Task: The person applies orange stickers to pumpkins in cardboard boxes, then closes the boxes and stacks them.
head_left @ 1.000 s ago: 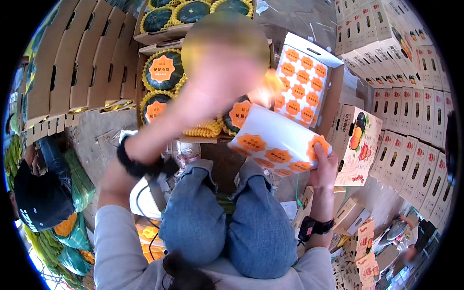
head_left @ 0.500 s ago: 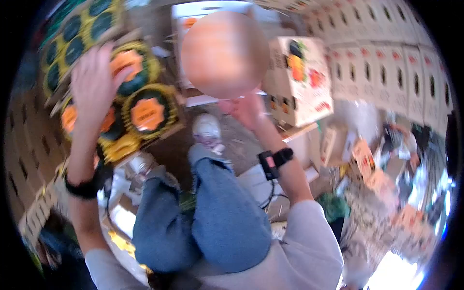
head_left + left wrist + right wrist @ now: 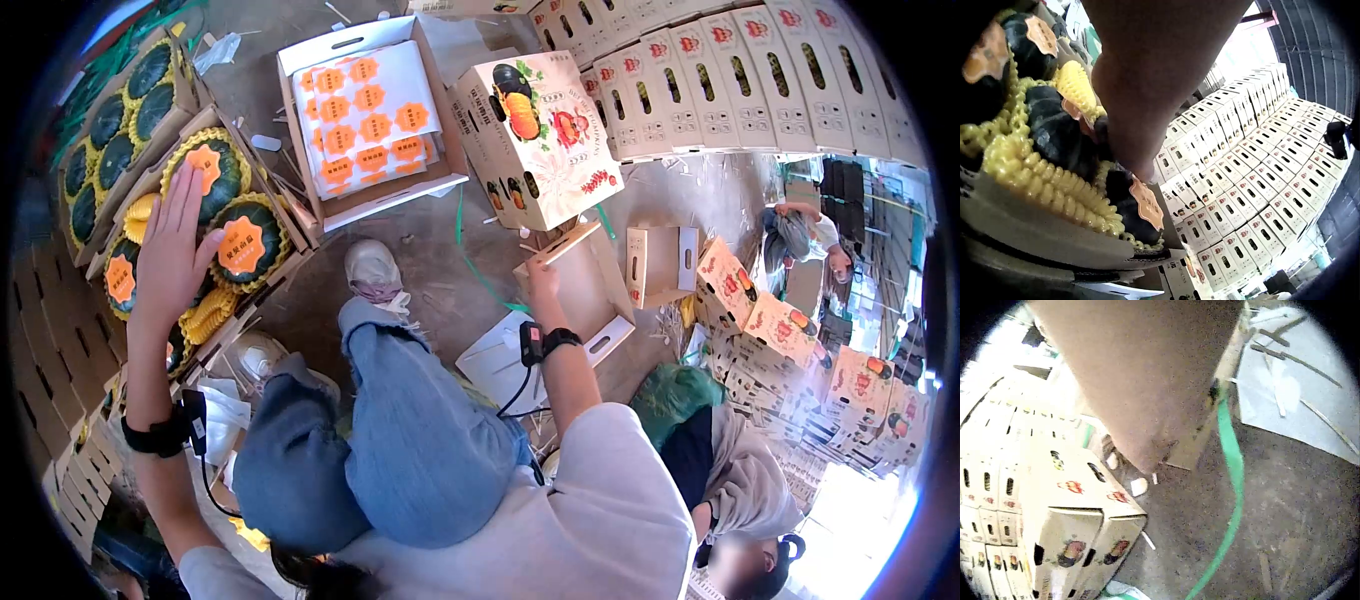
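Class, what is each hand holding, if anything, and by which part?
The right hand grips a cardboard box by its rim, near one corner; the left hand, flat over pumpkins, holds nothing.

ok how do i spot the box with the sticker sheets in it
Find the big closed carton printed with pumpkins. The box sits right beside it, on the side towards the netted pumpkins. Unlike the open carton at the right hand, it holds white sheets of orange stickers.

Head view steeply downward; wrist views close, sharing its stacked cartons.
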Available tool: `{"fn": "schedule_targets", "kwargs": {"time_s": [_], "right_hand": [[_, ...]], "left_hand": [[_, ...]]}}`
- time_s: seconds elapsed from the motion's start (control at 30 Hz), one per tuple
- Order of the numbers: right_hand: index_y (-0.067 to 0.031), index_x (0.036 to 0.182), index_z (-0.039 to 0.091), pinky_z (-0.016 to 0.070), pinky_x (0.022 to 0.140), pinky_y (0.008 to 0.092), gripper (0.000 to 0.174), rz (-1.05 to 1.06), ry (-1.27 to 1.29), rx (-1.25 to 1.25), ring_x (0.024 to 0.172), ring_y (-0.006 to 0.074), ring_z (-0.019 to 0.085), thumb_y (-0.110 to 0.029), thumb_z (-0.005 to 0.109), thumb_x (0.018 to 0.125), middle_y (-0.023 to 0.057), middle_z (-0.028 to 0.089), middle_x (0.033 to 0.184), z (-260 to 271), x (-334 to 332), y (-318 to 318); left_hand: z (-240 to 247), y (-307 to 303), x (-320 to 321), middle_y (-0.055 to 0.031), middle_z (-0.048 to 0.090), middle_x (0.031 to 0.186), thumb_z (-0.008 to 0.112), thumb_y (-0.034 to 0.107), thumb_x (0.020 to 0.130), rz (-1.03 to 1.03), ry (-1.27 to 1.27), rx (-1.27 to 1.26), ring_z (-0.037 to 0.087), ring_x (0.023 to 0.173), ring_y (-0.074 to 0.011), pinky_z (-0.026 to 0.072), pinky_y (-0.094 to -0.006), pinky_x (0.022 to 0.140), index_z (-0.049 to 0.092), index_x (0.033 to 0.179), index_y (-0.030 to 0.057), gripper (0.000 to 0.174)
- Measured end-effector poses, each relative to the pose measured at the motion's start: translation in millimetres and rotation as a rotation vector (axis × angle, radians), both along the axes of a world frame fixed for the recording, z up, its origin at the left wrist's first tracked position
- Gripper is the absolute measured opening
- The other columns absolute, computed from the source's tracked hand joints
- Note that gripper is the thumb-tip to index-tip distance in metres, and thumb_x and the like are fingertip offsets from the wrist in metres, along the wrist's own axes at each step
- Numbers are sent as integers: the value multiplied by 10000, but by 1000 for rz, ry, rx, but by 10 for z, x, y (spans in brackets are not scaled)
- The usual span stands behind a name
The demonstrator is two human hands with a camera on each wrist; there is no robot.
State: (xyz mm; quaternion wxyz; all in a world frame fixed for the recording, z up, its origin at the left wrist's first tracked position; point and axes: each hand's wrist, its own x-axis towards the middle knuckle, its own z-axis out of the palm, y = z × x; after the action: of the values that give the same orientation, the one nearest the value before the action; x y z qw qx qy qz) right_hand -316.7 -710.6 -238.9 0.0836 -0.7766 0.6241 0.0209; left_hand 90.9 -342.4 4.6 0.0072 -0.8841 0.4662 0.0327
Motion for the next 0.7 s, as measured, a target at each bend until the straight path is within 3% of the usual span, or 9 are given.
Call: {"fn": "schedule_targets", "kwargs": {"time_s": [0.03,0.1,0.17,0.33,0.47,0.53,0.57,0.67,0.7], "right_hand": [[16,1154,482,397,885,454,543,340,91,173,1075,351,472,-238,676,714,197,525,1101,30,-314,-194],[7,1033,578,467,794,436,315,718,-162,129,945,305,578,-113,622,745,147,613,943,374,-658,-283],[8,1031,574,486,758,401,287,-647,-757,706,914,266,592,-41,617,752,122,603,960,977,-569,-599],[-3,1135,511,448,908,361,279,-629,-1580,697,1010,239,564,-96,530,873,109,589,1065,2543,-1676,-578],[-35,1222,467,440,927,422,432,-425,-1862,522,1112,254,517,-286,523,874,101,526,1220,3323,-1979,-58],[-45,1269,440,409,957,445,551,-1,-1857,665,1139,274,495,-387,539,849,90,512,1249,3592,-1645,220],[-70,1323,396,370,985,477,605,10,-1887,583,1151,322,475,-410,549,846,88,493,1274,3689,-1330,332],[-88,1350,367,267,1051,504,638,399,-1807,1067,1252,326,368,-432,539,841,142,415,1344,3857,-612,401],[-71,1358,348,309,1027,486,629,550,-1794,1186,1229,333,398,-435,506,869,136,415,1347,3811,-323,436]], "left_hand": [[9,64,-2,-106,210,1476,465,302,898,5,18,16,215,1354,-265,179,-406,1102,206,1416,55,630],[73,153,-30,-113,244,1463,473,262,909,20,119,-25,253,1339,-272,214,-398,1087,250,1403,53,581],[242,271,-98,-119,288,1443,487,203,905,68,340,-173,300,1318,-271,249,-386,1068,304,1381,46,533],[299,760,-328,-136,460,1327,484,83,897,128,325,-402,426,1238,-261,330,-349,1012,433,1308,34,418],[442,830,-545,-140,516,1270,487,63,890,188,553,-499,466,1201,-234,342,-332,996,473,1268,17,381],[714,668,-695,-145,526,1257,493,52,885,166,622,-499,482,1185,-215,344,-327,991,489,1247,2,366],[823,591,-737,-147,517,1267,502,54,881,126,661,-568,471,1196,-215,335,-329,1000,471,1263,0,386],[1010,349,-745,-150,474,1311,560,103,865,1,735,-852,431,1235,-222,308,-334,1027,372,1339,13,517],[1003,291,-675,-148,453,1329,578,152,863,-26,698,-932,414,1249,-227,298,-335,1035,330,1359,19,570]]}}
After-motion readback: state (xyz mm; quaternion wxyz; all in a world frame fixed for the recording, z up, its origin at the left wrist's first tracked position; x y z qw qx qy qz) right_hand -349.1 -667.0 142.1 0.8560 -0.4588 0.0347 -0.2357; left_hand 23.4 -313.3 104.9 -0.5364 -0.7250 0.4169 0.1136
